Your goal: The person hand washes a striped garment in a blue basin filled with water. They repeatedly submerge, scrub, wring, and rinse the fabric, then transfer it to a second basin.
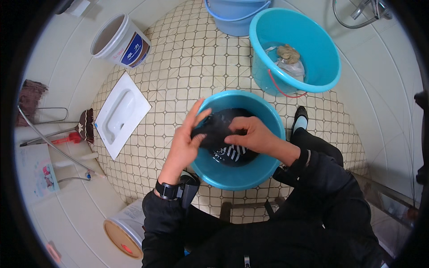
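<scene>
A blue-green basin (237, 181) stands on the floor in front of me, between my feet. Inside it lies a wet dark cloth (237, 158) with white stripes. Over the basin, a small black piece of cloth (215, 132) stretches between my two hands. My left hand (187, 134) has its thumb over the cloth's left end, its other fingers partly spread behind it. My right hand (254, 134) pinches the right end between thumb and curled fingers. Whether the held piece joins the striped cloth below cannot be made out.
A larger turquoise tub (263, 67) with pale and tan cloths stands at far right, beside a blue bucket (234, 27). A white pail (120, 42), a squat toilet (123, 116) and a brush (86, 126) are on the left. A lidded bucket (127, 230) sits near left.
</scene>
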The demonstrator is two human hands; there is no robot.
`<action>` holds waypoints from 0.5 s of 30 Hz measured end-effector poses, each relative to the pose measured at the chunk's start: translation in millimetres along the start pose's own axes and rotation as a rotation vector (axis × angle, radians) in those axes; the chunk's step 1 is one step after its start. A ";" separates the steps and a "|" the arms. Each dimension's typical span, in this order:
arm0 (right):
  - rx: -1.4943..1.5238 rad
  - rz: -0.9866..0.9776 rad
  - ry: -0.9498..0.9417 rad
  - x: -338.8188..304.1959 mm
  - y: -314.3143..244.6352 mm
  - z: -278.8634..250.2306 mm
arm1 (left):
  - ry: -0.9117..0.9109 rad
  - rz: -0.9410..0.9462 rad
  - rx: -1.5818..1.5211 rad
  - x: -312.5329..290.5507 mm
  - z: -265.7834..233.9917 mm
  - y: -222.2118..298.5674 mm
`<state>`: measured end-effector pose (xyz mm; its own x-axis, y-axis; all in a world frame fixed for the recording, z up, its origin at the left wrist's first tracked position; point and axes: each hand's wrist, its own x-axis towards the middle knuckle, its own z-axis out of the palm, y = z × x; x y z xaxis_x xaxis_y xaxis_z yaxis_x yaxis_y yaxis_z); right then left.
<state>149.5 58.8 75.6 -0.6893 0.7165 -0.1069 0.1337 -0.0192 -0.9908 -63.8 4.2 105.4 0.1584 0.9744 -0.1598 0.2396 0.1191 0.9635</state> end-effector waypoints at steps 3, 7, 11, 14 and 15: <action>0.020 -0.035 0.096 1.7 5.2 -1.7 | 0.058 -0.351 0.011 2.6 -9.2 -9.8; 0.002 -0.067 0.092 2.9 7.6 -3.6 | 0.042 -0.176 0.032 3.4 -13.7 -16.4; 0.144 0.082 0.033 2.4 7.1 -2.1 | 0.061 -0.051 -0.322 -0.3 -6.9 -18.4; 0.297 0.083 0.033 3.5 6.2 0.5 | 0.057 -0.088 -0.389 -1.3 -2.3 -17.6; 0.267 0.067 0.101 3.9 5.7 1.3 | 0.062 -0.123 -0.363 -1.3 -1.9 -16.8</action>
<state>146.7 60.6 69.4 -0.6088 0.7732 -0.1777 -0.0247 -0.2424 -0.9699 -69.8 1.3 89.9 0.0882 0.9570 -0.2765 -0.1035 0.2849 0.9530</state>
